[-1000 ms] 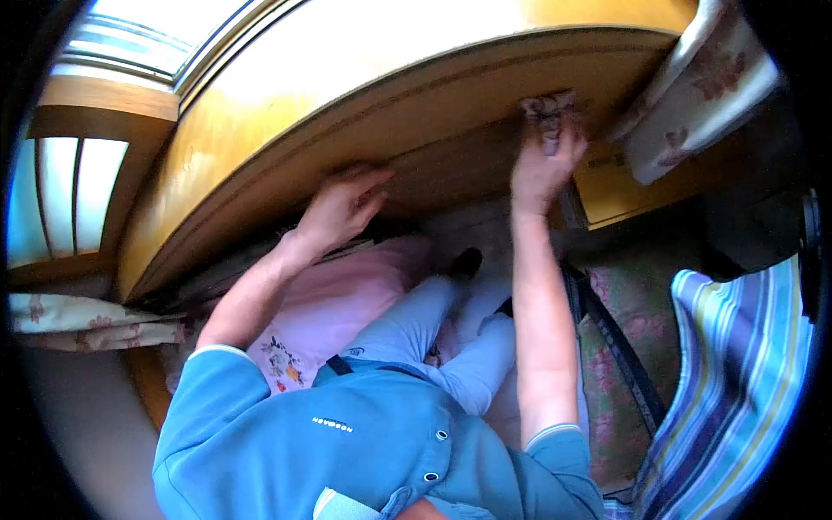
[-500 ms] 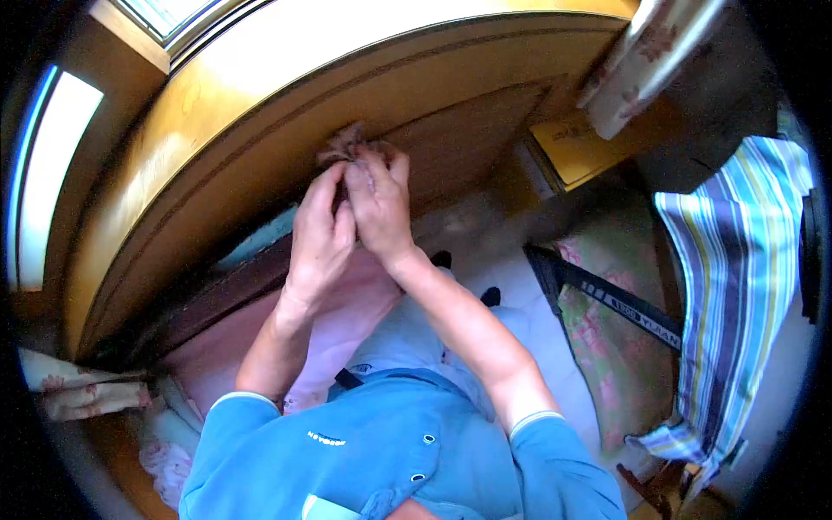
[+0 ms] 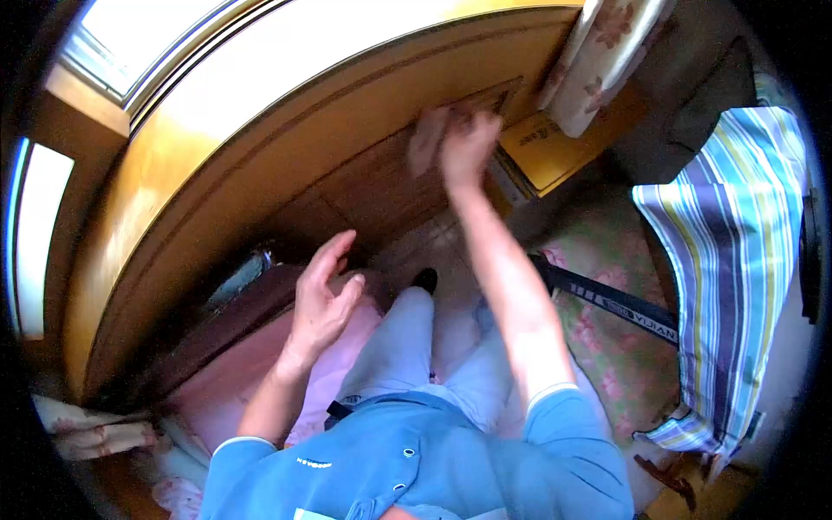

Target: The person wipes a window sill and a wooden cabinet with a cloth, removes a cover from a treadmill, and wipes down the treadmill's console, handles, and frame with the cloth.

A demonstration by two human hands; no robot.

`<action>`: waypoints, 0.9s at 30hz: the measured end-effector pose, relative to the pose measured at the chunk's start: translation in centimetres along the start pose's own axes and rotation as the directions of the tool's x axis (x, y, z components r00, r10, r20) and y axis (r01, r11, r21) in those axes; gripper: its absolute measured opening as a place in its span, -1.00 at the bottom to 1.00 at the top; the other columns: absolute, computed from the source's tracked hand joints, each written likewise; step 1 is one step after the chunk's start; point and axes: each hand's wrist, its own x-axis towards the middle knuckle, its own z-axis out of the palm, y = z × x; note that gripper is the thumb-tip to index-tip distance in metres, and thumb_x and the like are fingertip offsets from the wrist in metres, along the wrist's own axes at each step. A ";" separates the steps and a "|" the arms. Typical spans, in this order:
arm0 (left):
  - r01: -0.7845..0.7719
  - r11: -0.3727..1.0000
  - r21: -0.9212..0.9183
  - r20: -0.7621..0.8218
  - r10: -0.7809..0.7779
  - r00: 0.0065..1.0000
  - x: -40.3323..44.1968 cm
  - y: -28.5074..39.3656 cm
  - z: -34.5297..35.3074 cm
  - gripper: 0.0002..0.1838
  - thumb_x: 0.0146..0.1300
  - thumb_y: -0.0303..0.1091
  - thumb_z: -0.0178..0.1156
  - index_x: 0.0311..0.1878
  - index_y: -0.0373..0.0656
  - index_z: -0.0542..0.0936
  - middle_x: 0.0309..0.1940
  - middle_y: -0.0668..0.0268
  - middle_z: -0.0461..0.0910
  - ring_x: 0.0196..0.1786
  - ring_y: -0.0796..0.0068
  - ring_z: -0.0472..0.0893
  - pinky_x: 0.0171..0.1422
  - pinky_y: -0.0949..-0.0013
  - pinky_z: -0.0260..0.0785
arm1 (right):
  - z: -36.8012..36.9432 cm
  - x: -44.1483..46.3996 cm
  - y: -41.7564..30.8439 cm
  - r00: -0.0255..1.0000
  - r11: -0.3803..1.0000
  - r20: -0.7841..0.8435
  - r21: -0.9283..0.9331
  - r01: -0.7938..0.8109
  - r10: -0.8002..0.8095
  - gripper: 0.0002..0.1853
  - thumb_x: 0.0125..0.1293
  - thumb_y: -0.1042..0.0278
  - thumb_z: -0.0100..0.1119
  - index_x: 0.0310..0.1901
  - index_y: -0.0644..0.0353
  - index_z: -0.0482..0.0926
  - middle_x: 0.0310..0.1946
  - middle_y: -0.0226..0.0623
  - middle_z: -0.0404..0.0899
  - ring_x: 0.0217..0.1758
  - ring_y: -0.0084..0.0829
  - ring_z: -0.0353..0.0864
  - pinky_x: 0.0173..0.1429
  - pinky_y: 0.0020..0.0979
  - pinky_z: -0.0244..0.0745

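Note:
A brownish-pink cloth (image 3: 426, 143), blurred by motion, is in my right hand (image 3: 470, 147), close to the wooden panel (image 3: 381, 178) below the window ledge. The fingers of that hand are closed round it. Whether the cloth touches the panel I cannot tell. My left hand (image 3: 325, 299) hangs lower and to the left, with thumb and fingers apart and nothing in it. Beneath it lies pink bedding (image 3: 234, 368).
Above the panel curves a glossy wooden ledge (image 3: 208, 108) under a bright window. A floral curtain (image 3: 598, 61) hangs at upper right beside a yellow box (image 3: 563, 143). Striped fabric (image 3: 737, 260) and a black strap (image 3: 607, 299) are on the right.
Both hands were together on the bunched cloth. My left hand has let go and come down; my right hand has carried the cloth to the right along the panel. The view has shifted a little.

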 end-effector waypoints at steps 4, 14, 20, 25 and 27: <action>0.091 0.993 -0.076 0.056 -0.086 0.995 1.2 -1.2 2.2 -0.41 0.21 -0.52 0.18 0.36 -0.25 0.42 0.31 0.08 0.46 0.35 0.22 0.46 0.42 0.22 0.32 | -1.0 7.7 3.1 0.969 0.918 -0.081 0.345 -0.194 0.235 -0.57 0.21 0.59 0.20 0.13 0.46 0.42 0.13 0.19 0.34 0.22 0.06 0.38 0.40 0.02 0.21; 0.208 0.844 -0.494 -0.035 -0.258 0.966 3.0 -6.4 1.6 -0.32 0.27 -0.43 0.05 0.48 -0.27 0.19 0.28 0.09 0.45 0.28 0.38 0.48 0.31 0.33 0.40 | 3.4 -15.1 -9.8 0.954 0.950 0.297 0.290 -0.119 0.029 -0.55 -0.01 0.54 0.39 -0.01 0.32 0.53 0.15 0.20 0.27 0.27 0.19 0.33 0.36 -0.04 0.33; 0.167 0.920 -0.356 -0.065 -0.202 0.977 -2.5 -2.1 1.7 -0.31 0.26 -0.58 0.14 0.48 -0.24 0.22 0.36 0.08 0.37 0.25 0.33 0.49 0.35 0.28 0.38 | -0.4 -5.5 -5.7 0.926 0.794 0.136 0.480 -0.373 0.352 -0.70 0.17 0.54 0.12 -0.03 0.31 0.47 -0.16 -0.22 0.45 -0.08 -0.36 0.45 0.05 -0.29 0.41; 0.187 0.921 -0.342 0.012 -0.195 0.981 -3.7 -2.3 1.9 -0.36 0.24 -0.65 0.16 0.42 -0.17 0.33 0.29 0.18 0.46 0.20 0.42 0.52 0.33 0.32 0.41 | -1.5 8.3 3.3 0.891 0.777 -0.106 0.543 -0.319 0.441 -0.66 0.22 0.43 0.26 0.00 0.31 0.45 -0.05 -0.19 0.43 -0.04 -0.28 0.49 0.13 -0.24 0.41; 0.169 0.923 -0.345 0.038 -0.166 0.985 -3.6 -2.8 2.3 -0.35 0.24 -0.65 0.16 0.42 -0.16 0.33 0.28 0.19 0.47 0.19 0.43 0.53 0.32 0.32 0.41 | -1.8 9.5 3.3 0.892 0.696 0.003 0.623 -0.356 0.452 -0.67 0.19 0.48 0.27 -0.02 0.31 0.46 0.02 -0.13 0.45 0.00 -0.26 0.51 0.14 -0.22 0.42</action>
